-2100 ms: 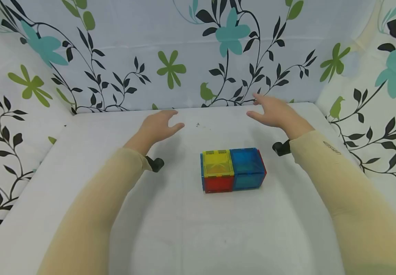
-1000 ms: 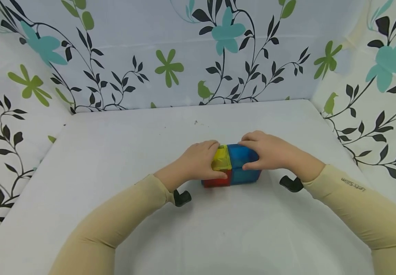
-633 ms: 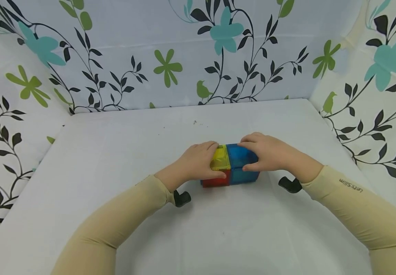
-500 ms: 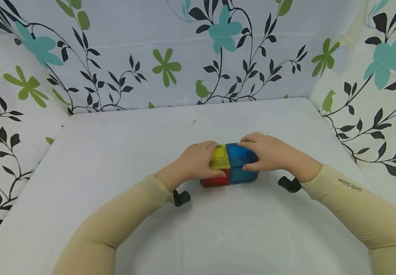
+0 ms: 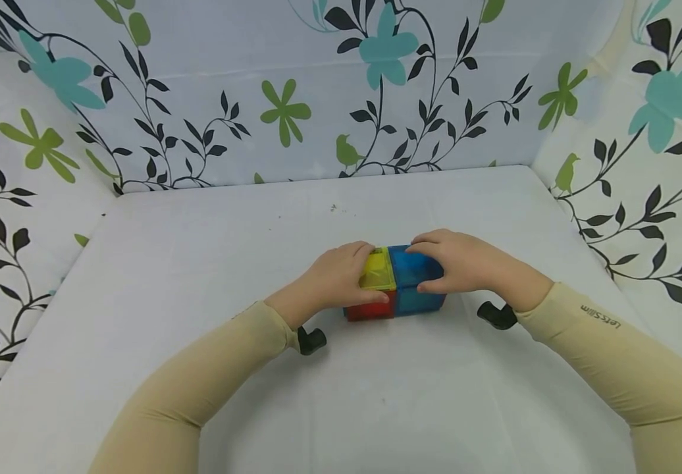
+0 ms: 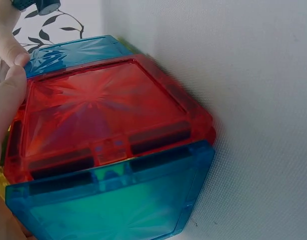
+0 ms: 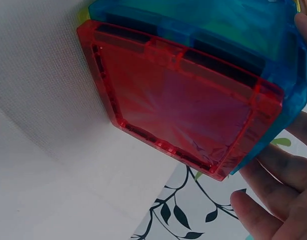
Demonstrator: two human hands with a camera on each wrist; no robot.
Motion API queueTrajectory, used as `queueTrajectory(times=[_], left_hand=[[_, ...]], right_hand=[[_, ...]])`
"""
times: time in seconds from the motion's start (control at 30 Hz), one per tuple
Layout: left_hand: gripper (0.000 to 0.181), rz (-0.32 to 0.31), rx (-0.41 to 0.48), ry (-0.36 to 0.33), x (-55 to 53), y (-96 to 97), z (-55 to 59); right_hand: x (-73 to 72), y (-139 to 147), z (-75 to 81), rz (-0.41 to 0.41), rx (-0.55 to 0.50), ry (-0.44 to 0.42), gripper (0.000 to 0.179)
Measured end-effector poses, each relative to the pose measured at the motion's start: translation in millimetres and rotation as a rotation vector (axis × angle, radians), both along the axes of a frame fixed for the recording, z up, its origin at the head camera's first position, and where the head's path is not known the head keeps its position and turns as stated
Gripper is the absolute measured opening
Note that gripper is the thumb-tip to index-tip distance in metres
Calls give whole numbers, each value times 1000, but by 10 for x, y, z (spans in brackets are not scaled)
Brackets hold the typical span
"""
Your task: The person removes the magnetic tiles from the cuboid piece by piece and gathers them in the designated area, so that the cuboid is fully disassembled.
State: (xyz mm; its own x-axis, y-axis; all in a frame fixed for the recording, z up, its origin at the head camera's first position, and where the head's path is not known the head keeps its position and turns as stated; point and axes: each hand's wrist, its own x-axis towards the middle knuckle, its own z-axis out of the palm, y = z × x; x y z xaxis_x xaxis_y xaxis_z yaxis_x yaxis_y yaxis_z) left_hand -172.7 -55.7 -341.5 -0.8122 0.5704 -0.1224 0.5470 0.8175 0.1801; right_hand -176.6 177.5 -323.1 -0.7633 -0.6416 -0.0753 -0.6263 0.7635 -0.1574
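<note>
Cloth (image 5: 157, 85), pale and faintly creased, enclosed three sides, printed with black leafy vines, green flowers and rounded turquoise shapes. Within it spread the bench (image 5: 246, 224), flat and white, its surface finely woven in the wrist views. Tan sleeves (image 5: 199, 382) covered both arms, the stretchy fabric wrinkled at the elbows. Near the middle of the bench lay a rectangular box (image 5: 400, 283) of glossy, see-through plastic squares, its long side facing the person. Both hands grasped it: the left hand (image 5: 338, 276) held the left end, thumb along the front, and the right hand (image 5: 459, 263) curled round the right end. Starburst facets and dark strips in the rim marked the red front square (image 6: 103, 100). Curved black fittings (image 5: 313, 341) showed under the cuffs. Tiny dark specks (image 5: 334, 208) dotted the bench beyond the box.
</note>
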Motion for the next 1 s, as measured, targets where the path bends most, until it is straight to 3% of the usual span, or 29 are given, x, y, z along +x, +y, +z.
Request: queueTrajectory(times=[1.0], left_hand=[[91,4,2,5,21,-10,-2]], right_hand=[[-36,20,23,26,-55,-24,63]])
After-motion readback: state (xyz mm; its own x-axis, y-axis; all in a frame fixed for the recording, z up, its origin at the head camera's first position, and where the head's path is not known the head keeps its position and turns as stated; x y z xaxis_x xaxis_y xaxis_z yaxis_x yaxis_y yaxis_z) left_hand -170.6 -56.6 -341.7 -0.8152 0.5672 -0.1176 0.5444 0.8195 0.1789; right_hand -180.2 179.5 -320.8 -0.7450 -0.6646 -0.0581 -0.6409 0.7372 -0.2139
